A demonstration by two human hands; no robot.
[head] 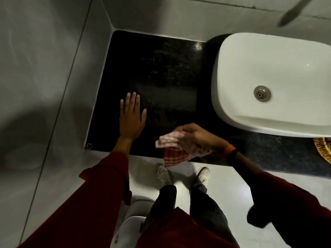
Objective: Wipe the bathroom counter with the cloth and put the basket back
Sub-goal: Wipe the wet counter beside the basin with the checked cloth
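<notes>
head cam | steeply down — counter (161, 72) close below

glossy speckled stone counter (161, 72), checked cloth (174, 157)

cloth (174, 154) red-white striped | counter (161, 72) black speckled | sink (268, 68) white

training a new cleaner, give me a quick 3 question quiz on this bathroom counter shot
1. True or false: the left hand lies flat and empty on the black counter.
2. Which hand holds the red checked cloth? A) left B) right C) neither
3. Where is the woven basket in this view?

Key
1. True.
2. B, the right hand, near the counter's front edge.
3. At the right edge of the picture, just in front of the white basin, mostly out of view.
</notes>
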